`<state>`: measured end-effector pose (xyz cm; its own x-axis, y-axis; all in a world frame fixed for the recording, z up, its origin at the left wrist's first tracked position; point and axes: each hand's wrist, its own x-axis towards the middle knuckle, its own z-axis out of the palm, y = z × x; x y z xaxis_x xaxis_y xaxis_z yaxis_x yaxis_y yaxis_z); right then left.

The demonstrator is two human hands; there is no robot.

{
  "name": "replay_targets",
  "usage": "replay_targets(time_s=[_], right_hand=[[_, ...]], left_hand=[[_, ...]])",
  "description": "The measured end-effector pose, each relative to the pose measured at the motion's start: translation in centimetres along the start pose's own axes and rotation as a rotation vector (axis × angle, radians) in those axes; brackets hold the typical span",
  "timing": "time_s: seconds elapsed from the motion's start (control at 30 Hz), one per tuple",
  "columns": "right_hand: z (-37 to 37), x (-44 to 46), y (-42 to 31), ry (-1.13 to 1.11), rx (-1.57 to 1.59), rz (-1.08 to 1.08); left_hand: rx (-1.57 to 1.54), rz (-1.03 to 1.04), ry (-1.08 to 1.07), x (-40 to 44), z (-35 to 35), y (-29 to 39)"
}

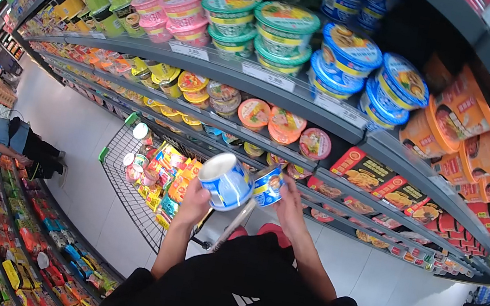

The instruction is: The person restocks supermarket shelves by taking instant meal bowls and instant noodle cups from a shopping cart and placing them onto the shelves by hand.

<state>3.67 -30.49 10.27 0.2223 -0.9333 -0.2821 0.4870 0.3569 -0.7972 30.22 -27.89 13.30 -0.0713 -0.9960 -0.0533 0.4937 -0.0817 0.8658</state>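
Note:
In my left hand (pixel 192 204) is a blue-and-white instant noodle cup (pixel 228 187), tilted so its pale round end faces up and away from me. My right hand (pixel 290 204) grips a smaller-looking blue noodle cup (pixel 268 187) with a yellow band and a food picture. The two cups are side by side, close together, in front of my chest; I cannot tell whether they touch. Just below them is the handle of a shopping cart (pixel 235 225). On the upper shelf ahead stand stacked blue noodle bowls (pixel 345 57).
The wire cart (pixel 113 154) at left holds packets (pixel 171 180) and several cups. Shelves (pixel 220 69) of green, pink and orange noodle bowls curve across the front. Another person (pixel 16 139) stands in the aisle at far left, beside a rack of packets (pixel 42 236).

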Motion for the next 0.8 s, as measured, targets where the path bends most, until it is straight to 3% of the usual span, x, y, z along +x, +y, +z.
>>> replay_targets(time_s=[0.07, 0.2, 0.33, 0.43, 0.8], right_hand=[[-0.7, -0.8, -1.5, 0.021, 0.165, -0.081], [-3.0, -2.6, -3.9, -0.103, 0.312, -0.123], [-3.7, -4.0, -5.7, -0.089, 0.310, -0.172], [-4.7, -4.5, -6.7, -0.110, 0.355, -0.155], [-7.8, -5.2, -8.8, -0.230, 0.303, -0.155]], left_hand=[[-0.078, 0.005, 0.092, 0.6, 1.1, -0.4], [-0.127, -0.040, 0.040, 1.9, 3.1, -1.8], [-0.232, -0.145, -0.031, 1.9, 8.3, -0.8], [-0.221, -0.096, -0.080, 1.8, 11.4, -0.9], [-0.305, -0.065, -0.017, 0.3, 14.0, -4.1]])
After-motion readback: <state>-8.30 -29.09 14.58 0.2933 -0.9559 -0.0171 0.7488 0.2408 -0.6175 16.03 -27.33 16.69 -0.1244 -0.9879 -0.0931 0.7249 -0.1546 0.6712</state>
